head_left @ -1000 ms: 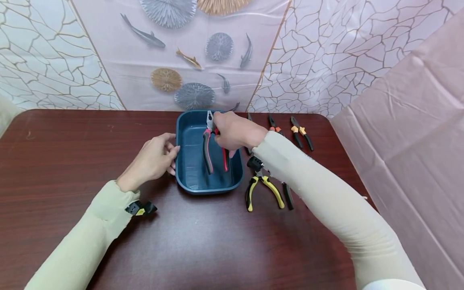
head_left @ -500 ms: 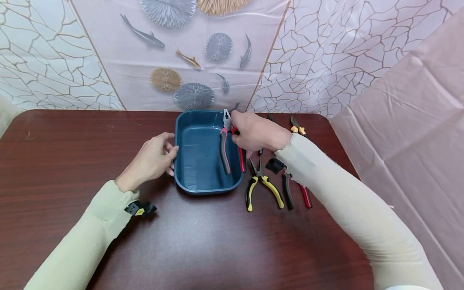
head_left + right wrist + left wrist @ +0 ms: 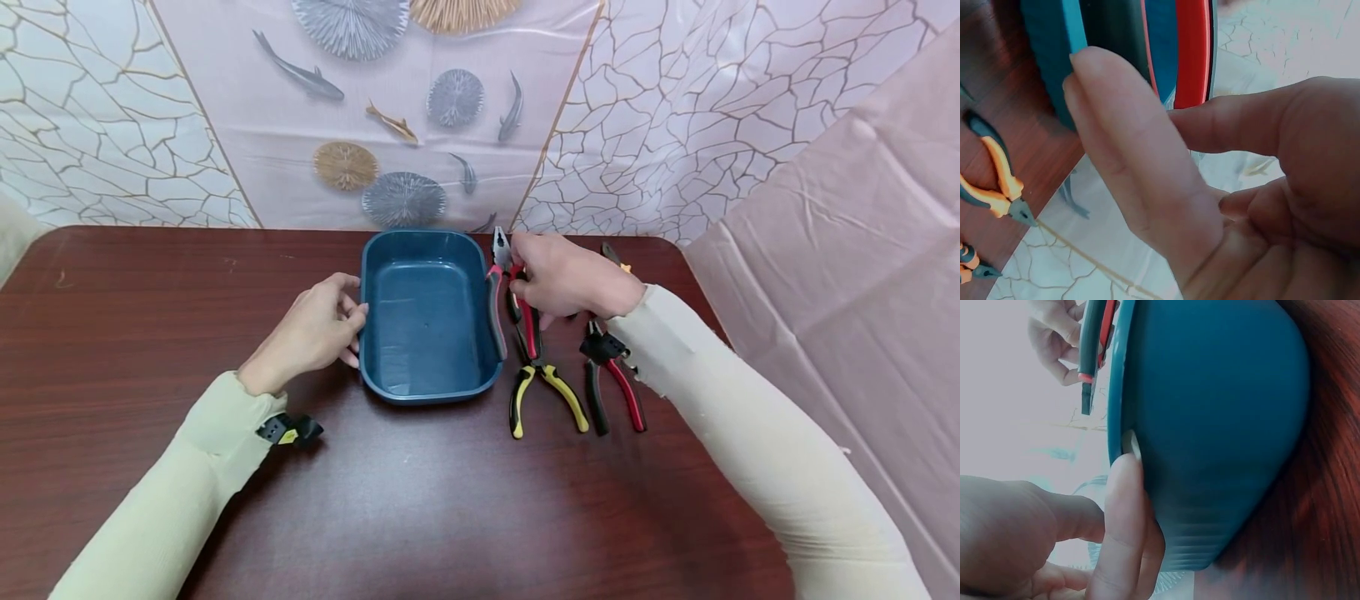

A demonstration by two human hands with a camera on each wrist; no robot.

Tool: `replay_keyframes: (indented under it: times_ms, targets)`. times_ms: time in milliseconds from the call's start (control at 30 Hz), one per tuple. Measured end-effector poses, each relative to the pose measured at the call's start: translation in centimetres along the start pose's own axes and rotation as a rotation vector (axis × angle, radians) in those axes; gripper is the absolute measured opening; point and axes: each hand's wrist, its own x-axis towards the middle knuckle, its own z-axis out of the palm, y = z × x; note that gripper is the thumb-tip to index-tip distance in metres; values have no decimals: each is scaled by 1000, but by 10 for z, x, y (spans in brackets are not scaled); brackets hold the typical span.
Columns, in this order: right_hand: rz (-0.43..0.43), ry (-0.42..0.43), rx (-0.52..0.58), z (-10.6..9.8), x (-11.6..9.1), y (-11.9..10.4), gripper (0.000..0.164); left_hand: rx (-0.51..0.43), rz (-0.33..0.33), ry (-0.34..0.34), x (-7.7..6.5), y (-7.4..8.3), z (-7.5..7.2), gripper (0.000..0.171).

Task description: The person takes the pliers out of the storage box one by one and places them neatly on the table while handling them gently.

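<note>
Beside the blue plastic tray (image 3: pixel 423 333), my left hand (image 3: pixel 318 329) touches the outer left wall near its rim. In the left wrist view, the fingertips (image 3: pixel 1125 500) rest against that wall. Combination pliers (image 3: pixel 496 308) with red and black handles hang over the tray's right rim, jaws pointing away from me. The fingers of my right hand (image 3: pixel 562 271) pinch them by the red-handle side. In the right wrist view, both handles of the pliers (image 3: pixel 1192 50) stand in front of the tray; the fingers hide their lower parts.
Right of the tray lie yellow-and-black pliers (image 3: pixel 564 395) and another red-and-black pair (image 3: pixel 626 392). Orange-handled pliers (image 3: pixel 1002 165) lie farther back, with a second orange pair (image 3: pixel 967 256) cut off by the frame. A patterned cloth (image 3: pixel 408 108) hangs behind the table.
My right hand has carried the red-and-black pliers rightward, from above the tray's middle to its right rim. The left hand stays at the tray's left side.
</note>
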Motion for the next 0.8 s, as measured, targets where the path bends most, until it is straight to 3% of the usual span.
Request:
replay_keyframes:
  times_ms: [800]
  targets:
    - [39, 60, 69, 6, -35, 53, 14, 14, -7, -3, 1, 0, 1, 53]
